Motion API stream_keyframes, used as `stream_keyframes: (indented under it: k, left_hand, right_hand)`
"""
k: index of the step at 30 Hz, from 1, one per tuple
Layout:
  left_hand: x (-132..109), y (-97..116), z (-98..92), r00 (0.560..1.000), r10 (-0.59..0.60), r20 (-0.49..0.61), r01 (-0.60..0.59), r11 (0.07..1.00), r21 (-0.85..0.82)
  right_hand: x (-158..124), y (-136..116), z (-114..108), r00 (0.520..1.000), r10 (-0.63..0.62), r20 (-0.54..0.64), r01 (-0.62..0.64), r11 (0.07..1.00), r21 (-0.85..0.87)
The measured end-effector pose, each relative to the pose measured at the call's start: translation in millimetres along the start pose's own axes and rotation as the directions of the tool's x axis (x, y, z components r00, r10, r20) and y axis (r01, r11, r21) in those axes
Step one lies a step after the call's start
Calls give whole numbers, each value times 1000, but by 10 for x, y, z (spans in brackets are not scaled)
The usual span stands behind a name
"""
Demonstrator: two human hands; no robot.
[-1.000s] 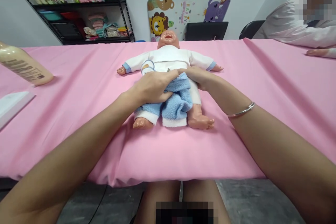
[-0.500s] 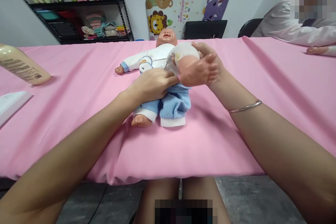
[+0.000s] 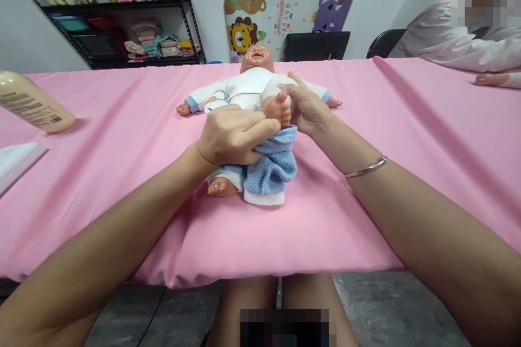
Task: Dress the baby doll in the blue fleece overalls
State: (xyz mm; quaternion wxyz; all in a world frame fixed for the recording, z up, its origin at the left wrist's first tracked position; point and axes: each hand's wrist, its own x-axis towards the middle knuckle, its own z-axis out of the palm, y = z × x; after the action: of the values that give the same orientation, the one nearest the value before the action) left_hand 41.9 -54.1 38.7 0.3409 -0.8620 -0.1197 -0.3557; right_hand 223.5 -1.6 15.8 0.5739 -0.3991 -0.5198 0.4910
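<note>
A baby doll (image 3: 244,87) in a white top lies on its back on the pink-covered table (image 3: 122,135), head away from me. Blue fleece trousers (image 3: 271,165) are bunched round its legs. My left hand (image 3: 232,133) is closed on the top of the trousers at the doll's hip. My right hand (image 3: 305,105) grips the doll's bare leg, holding the foot (image 3: 279,108) up against the belly. The other foot (image 3: 217,187) pokes out of a trouser leg.
A beige bottle (image 3: 35,105) lies at the far left beside a white flat object (image 3: 16,160). Another person in a white sleeve (image 3: 464,38) sits at the right, a hand (image 3: 490,79) on the table. Shelves and a cartoon mat stand behind.
My right hand lifted the doll's bare leg off the table and folded it up, then lowered it closer to the belly. My left hand bunched the trousers tighter.
</note>
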Motion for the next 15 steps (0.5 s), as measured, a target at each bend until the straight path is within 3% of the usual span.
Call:
stream_keyframes:
  k: [2,4,8,15]
  left_hand:
    - [-10,6,22,984,31,-174,-31,1000,7]
    - [-38,9,55,966,5,-258,-9,1000,-15]
    - [-100,17,99,974,-168,-154,177,983,46]
    - [-30,11,18,964,-116,-240,110,993,-40]
  right_hand:
    - [-75,-53,49,996,80,-31,-76,992,102]
    - [-136,-93,91,991,124,-48,-116,983,144]
    - [-186,-106,142,995,94,-30,-89,986,144]
    - [-194,-48,168,995,83,-62,-74,989,128]
